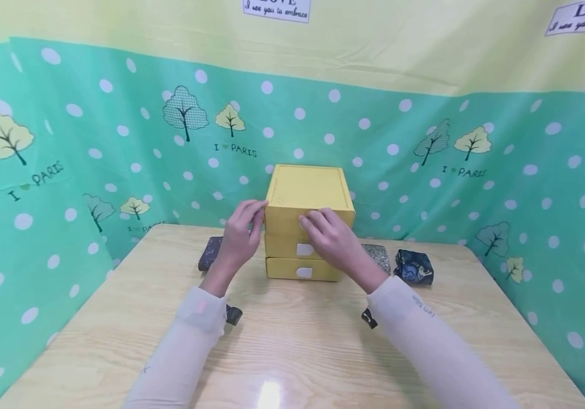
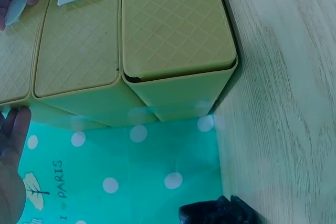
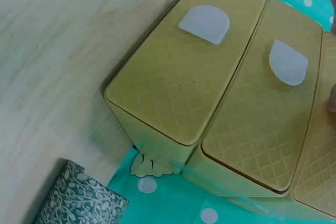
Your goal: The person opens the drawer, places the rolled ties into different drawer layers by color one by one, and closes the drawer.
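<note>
A yellow three-drawer box stands toward the back of the table. My left hand is at its upper left front corner; in the left wrist view that hand's fingertips rest against the box's side. The right hand is in front of the top drawer, and its fingers pinch the white pull tab, seen in the left wrist view. Below, the middle drawer's tab and the bottom drawer's tab show. All three drawer fronts sit close to the frame.
A dark folded cloth lies left of the box. On the right are a grey patterned folded cloth and a dark blue patterned one. Small dark items show partly behind the sleeves. A green dotted curtain surrounds the table.
</note>
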`<action>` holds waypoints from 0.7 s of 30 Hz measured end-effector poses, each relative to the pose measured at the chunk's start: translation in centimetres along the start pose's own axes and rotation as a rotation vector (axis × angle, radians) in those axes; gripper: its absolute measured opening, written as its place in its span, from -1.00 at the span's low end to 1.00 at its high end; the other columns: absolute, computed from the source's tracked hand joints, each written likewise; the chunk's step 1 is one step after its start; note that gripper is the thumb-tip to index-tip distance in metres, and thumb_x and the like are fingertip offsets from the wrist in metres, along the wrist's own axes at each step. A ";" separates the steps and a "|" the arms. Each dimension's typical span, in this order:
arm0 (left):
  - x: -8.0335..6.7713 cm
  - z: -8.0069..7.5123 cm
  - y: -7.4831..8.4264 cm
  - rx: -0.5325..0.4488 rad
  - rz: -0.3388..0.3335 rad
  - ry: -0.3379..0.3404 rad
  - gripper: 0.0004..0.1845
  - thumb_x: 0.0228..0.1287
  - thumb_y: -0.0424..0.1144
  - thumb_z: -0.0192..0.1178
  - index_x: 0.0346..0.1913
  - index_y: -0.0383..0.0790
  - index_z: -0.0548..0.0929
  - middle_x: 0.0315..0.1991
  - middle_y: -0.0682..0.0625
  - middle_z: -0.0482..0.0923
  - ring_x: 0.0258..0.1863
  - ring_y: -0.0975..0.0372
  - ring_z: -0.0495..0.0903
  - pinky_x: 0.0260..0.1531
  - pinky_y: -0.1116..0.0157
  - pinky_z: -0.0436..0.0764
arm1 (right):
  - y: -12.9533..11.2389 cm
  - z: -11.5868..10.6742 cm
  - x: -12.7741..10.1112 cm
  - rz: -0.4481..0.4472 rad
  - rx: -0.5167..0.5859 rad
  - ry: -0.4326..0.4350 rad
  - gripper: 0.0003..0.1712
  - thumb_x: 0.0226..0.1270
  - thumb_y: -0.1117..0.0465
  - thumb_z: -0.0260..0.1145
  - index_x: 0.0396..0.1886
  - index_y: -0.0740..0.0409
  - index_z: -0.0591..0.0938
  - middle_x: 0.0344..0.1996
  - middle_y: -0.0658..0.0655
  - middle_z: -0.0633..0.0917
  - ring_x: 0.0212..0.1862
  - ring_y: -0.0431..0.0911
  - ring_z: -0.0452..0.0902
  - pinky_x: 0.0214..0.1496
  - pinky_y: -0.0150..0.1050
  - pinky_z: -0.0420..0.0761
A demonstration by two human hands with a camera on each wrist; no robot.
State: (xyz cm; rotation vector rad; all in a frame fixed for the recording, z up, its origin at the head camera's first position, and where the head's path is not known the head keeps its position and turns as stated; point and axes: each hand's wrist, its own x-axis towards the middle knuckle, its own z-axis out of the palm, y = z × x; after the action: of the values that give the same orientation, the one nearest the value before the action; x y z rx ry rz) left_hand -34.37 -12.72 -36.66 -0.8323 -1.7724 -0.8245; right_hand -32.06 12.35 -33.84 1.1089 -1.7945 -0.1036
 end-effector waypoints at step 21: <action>0.2 0.0 0.3 -0.041 -0.023 0.011 -0.69 0.33 -0.62 0.22 0.11 -0.45 0.65 -0.07 -0.27 0.63 -0.29 0.06 0.67 -0.26 0.34 0.73 | -0.1 -0.3 0.1 -0.019 -0.057 -0.018 -0.68 0.27 0.44 0.39 0.04 0.38 0.70 -0.11 0.26 0.70 -0.07 0.10 0.62 0.06 -0.22 0.71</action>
State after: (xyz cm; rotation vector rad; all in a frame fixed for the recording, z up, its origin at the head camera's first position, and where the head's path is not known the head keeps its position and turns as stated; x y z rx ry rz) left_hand -34.18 -12.58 -36.40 -0.8340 -1.7641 -0.8812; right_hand -31.81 12.34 -33.67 1.0876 -1.7866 -0.1761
